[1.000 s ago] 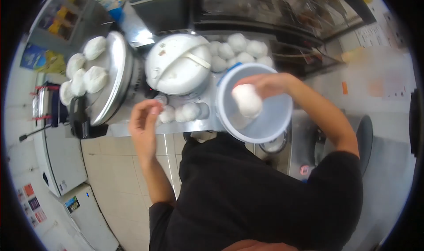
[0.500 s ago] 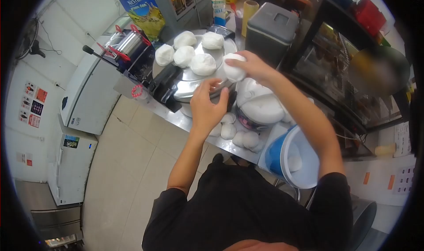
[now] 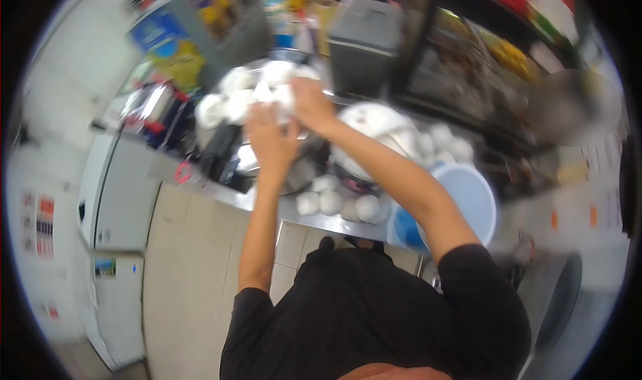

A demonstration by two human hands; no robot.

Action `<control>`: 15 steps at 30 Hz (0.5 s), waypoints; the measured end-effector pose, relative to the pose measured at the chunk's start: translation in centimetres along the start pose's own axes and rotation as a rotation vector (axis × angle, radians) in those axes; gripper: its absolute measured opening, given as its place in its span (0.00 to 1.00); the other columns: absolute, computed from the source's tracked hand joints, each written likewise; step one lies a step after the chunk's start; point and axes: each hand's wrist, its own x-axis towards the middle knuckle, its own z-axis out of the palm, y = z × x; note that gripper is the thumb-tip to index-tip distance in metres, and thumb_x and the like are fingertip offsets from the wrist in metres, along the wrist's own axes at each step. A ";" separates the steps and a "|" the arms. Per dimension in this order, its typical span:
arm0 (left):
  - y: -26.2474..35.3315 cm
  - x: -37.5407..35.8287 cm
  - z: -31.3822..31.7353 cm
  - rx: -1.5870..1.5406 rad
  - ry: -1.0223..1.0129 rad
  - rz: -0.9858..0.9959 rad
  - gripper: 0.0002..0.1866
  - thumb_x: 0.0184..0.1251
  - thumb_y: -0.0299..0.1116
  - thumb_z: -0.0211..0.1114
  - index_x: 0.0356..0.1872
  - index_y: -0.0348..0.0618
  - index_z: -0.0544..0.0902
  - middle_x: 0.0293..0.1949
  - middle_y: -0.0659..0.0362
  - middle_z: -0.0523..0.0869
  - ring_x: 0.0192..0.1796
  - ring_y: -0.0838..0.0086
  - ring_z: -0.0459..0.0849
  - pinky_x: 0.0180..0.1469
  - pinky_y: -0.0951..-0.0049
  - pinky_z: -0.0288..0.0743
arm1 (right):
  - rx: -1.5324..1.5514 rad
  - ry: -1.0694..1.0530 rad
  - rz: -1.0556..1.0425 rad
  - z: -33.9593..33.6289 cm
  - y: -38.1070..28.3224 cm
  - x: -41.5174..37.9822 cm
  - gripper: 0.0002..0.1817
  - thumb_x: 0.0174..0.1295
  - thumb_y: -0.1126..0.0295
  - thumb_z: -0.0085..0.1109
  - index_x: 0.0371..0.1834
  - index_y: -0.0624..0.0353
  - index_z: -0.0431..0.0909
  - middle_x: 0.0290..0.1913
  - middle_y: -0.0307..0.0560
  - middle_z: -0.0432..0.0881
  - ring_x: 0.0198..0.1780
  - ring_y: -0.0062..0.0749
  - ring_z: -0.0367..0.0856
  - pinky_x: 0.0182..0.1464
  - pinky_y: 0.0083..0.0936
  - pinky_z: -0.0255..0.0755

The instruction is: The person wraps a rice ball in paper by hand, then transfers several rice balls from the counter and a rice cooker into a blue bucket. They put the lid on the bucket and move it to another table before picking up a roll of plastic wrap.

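Note:
Several round white wrapped bundles point(image 3: 237, 106) sit together on the shiny metal lid point(image 3: 248, 156) of a large pot-like cooker. My right hand point(image 3: 310, 104) reaches over the lid from the right, its fingers closed around a white bundle point(image 3: 284, 100) at the near edge of the group. Beside it, my left hand point(image 3: 271, 141) has its fingers stretched forward to the bundles and its thumb apart. Motion blurs both sets of fingertips. Right of the cooker stands a wide container point(image 3: 364, 120) heaped with white material, partly behind my right forearm.
Smaller white balls point(image 3: 329, 203) lie along the metal counter's point(image 3: 301, 218) front edge. More white balls point(image 3: 445, 142) are at the right, behind a blue bucket point(image 3: 493, 213) with a pale inside. A grey bin point(image 3: 364, 49) and a glass display case point(image 3: 461, 65) stand behind.
My right hand has moved left with its white bundle, from the lid's right edge in to the group. My left hand has moved forward to the bundles. The camera view has shifted.

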 end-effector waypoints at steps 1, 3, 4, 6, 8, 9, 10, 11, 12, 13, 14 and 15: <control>0.0 0.1 -0.1 -0.002 0.002 0.026 0.29 0.69 0.44 0.71 0.67 0.39 0.84 0.69 0.36 0.81 0.76 0.41 0.74 0.79 0.45 0.64 | -0.013 -0.031 -0.080 -1.2 -1.0 0.2 0.15 0.74 0.66 0.52 0.50 0.63 0.86 0.53 0.65 0.85 0.61 0.63 0.79 0.65 0.53 0.71; 0.2 0.5 -0.7 -0.007 0.004 0.070 0.29 0.68 0.44 0.71 0.66 0.38 0.83 0.70 0.36 0.81 0.76 0.41 0.74 0.79 0.44 0.64 | -0.165 0.141 -0.177 -3.0 -0.4 -1.8 0.15 0.71 0.63 0.56 0.47 0.63 0.87 0.50 0.64 0.86 0.60 0.62 0.80 0.64 0.53 0.72; 0.4 0.3 -1.0 0.002 0.005 0.069 0.30 0.68 0.44 0.72 0.67 0.38 0.82 0.71 0.36 0.79 0.77 0.42 0.74 0.79 0.43 0.63 | 0.024 0.118 -0.042 -7.3 -2.9 -1.9 0.16 0.69 0.62 0.58 0.45 0.63 0.87 0.47 0.65 0.86 0.57 0.61 0.82 0.62 0.52 0.74; -0.1 0.1 -0.2 0.016 0.041 0.074 0.31 0.68 0.44 0.73 0.67 0.38 0.81 0.71 0.37 0.80 0.75 0.42 0.74 0.77 0.43 0.65 | -0.084 -0.307 0.050 -17.0 -3.5 -3.2 0.17 0.67 0.59 0.59 0.39 0.65 0.87 0.35 0.65 0.85 0.45 0.61 0.86 0.52 0.51 0.79; 0.7 0.1 -0.8 -0.055 0.043 0.052 0.31 0.69 0.44 0.74 0.68 0.38 0.81 0.70 0.37 0.80 0.75 0.41 0.74 0.77 0.43 0.66 | -0.216 -0.666 0.010 -26.8 -2.7 -5.9 0.17 0.66 0.61 0.57 0.30 0.64 0.86 0.30 0.62 0.86 0.34 0.59 0.87 0.41 0.52 0.80; 1.8 0.3 -1.6 -0.085 0.071 0.032 0.28 0.69 0.40 0.75 0.67 0.40 0.81 0.70 0.39 0.81 0.75 0.45 0.76 0.77 0.47 0.67 | -0.286 -1.015 0.258 -30.7 -2.5 -7.2 0.15 0.64 0.62 0.58 0.31 0.61 0.89 0.32 0.59 0.89 0.33 0.51 0.89 0.40 0.51 0.80; 3.0 0.1 -2.2 -0.133 0.085 0.004 0.27 0.70 0.39 0.75 0.66 0.40 0.82 0.68 0.41 0.82 0.73 0.46 0.78 0.75 0.49 0.69 | -0.361 -1.248 0.465 -33.4 -1.8 -8.9 0.14 0.62 0.63 0.59 0.32 0.59 0.91 0.31 0.56 0.90 0.35 0.45 0.90 0.42 0.48 0.82; 4.6 -0.2 -2.9 -0.179 0.103 -0.019 0.25 0.70 0.38 0.75 0.65 0.39 0.83 0.67 0.42 0.84 0.71 0.48 0.80 0.74 0.50 0.71 | -0.328 -1.409 0.527 -34.7 0.9 -11.6 0.13 0.62 0.64 0.60 0.36 0.59 0.92 0.34 0.56 0.91 0.38 0.45 0.91 0.45 0.47 0.82; 6.4 -0.5 -3.7 -0.224 0.111 -0.034 0.24 0.71 0.37 0.76 0.64 0.39 0.84 0.65 0.44 0.86 0.69 0.49 0.82 0.73 0.52 0.73 | -0.279 -1.568 0.596 -34.5 4.2 -15.4 0.14 0.61 0.64 0.61 0.40 0.59 0.92 0.38 0.56 0.92 0.42 0.45 0.91 0.47 0.46 0.83; 8.7 -1.0 -4.4 -0.299 0.143 -0.019 0.20 0.70 0.33 0.77 0.59 0.39 0.86 0.55 0.50 0.91 0.57 0.56 0.88 0.64 0.58 0.79 | -0.252 -1.627 0.544 -33.6 6.0 -18.5 0.17 0.59 0.64 0.64 0.49 0.57 0.91 0.45 0.56 0.91 0.49 0.46 0.90 0.51 0.45 0.83; 11.3 -2.4 -4.8 -0.460 0.064 -0.115 0.17 0.69 0.31 0.76 0.56 0.38 0.87 0.50 0.51 0.91 0.53 0.57 0.88 0.61 0.58 0.79 | -0.223 -1.685 0.489 -32.5 7.5 -21.8 0.24 0.57 0.64 0.66 0.57 0.56 0.89 0.53 0.56 0.90 0.56 0.47 0.89 0.55 0.45 0.83; 14.0 -3.9 -5.1 -0.618 -0.013 -0.216 0.14 0.68 0.29 0.76 0.52 0.38 0.88 0.46 0.53 0.92 0.49 0.57 0.88 0.58 0.58 0.79 | -0.313 -1.720 0.472 -30.7 9.5 -25.7 0.31 0.54 0.63 0.71 0.64 0.55 0.85 0.59 0.57 0.86 0.62 0.50 0.85 0.59 0.47 0.82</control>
